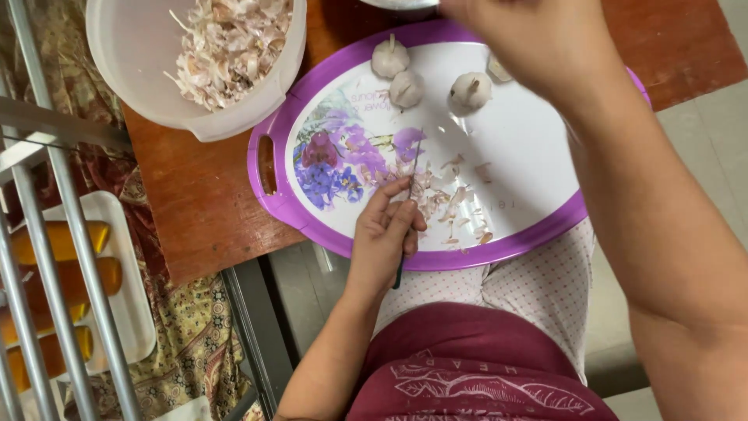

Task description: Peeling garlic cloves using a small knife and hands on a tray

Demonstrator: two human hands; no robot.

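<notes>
A purple-rimmed oval tray with a flower print rests on a wooden table and my lap. My left hand is shut on a thin knife, blade pointing up over scattered garlic skins on the tray. Three whole garlic bulbs lie at the tray's far side: one, one and one. My right hand reaches over the tray's far edge near a garlic piece; its fingers are cut off by the frame's top.
A white plastic bowl holding garlic peels stands on the wooden table at upper left. A metal railing runs down the left. Behind it, a white tray with orange bottles lies on patterned cloth.
</notes>
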